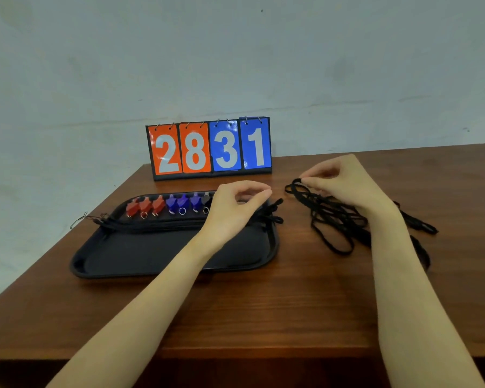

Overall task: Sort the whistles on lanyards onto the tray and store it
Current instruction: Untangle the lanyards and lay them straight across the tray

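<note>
Right now the black tray [140, 259] carries a row of red and blue whistles [170, 205] along its far rim. Beside the tray, the right hand [345, 180] pinches a tangled black lanyard [331, 217]; above the tray's right end, the left hand [235, 208] hovers, fingers [259, 196] loosely curled, holding nothing.

- One view only, the head camera, worn by the person and looking forward and down over the wooden table [263, 303].
- Wide-angle and close in: both forearms run up from the bottom edge.
- It faces the pale wall [235, 51], with the flip scoreboard [210, 148] square-on at the table's far edge.
</note>
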{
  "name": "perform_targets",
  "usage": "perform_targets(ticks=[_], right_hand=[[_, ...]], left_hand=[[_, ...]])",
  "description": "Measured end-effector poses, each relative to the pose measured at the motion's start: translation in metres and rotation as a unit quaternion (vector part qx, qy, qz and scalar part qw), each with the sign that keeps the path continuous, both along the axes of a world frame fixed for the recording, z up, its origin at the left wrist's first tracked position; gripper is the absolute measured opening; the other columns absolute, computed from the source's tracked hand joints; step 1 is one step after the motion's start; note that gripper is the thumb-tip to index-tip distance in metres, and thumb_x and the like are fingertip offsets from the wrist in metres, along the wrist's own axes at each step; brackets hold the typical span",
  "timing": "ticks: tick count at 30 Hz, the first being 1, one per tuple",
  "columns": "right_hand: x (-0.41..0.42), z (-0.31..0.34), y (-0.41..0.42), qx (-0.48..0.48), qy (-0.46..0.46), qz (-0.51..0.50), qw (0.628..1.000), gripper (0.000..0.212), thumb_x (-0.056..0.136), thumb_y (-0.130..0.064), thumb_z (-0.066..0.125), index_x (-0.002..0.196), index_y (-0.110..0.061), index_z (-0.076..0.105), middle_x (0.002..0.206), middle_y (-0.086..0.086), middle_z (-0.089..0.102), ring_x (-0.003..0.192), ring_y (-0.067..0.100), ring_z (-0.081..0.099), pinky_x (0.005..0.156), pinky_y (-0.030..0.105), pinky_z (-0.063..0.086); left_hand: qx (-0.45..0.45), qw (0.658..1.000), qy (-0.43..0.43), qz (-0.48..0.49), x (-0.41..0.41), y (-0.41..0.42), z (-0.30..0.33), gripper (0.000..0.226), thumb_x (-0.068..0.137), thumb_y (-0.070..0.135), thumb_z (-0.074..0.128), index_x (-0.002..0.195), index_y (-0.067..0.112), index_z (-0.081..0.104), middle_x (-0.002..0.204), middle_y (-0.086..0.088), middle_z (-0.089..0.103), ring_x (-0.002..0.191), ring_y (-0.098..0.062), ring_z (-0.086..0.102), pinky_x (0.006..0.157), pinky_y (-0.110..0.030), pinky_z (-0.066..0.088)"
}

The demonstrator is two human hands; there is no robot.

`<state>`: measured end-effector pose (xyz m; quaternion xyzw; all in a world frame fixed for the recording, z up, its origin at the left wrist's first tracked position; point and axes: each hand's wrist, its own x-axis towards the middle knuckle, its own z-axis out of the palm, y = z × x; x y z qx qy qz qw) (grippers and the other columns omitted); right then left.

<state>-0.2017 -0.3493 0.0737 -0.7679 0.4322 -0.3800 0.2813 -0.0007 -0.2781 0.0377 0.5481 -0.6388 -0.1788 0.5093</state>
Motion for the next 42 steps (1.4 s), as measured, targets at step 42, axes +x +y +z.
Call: perform_targets(ticks=[42], right_hand=[[-0.004, 0.004, 0.004, 0.233, -0.129, 0.167, 0.949, 0.044, 0.096, -0.041, 0.049, 0.060, -0.018, 0.038, 0.054, -0.002, 0.021, 0.047, 0.012, 0.019, 0.047, 0.023, 0.035]], left_hand=[[-0.035, 0.801, 0.562, 0.206, 0.064, -0.006, 0.008, 0.012, 0.086, 0.011, 0.068, 0.095, 0.007, 0.061, 0.091, -0.007, 0.069, 0.072, -0.009, 0.067, 0.062, -0.019, 0.054]])
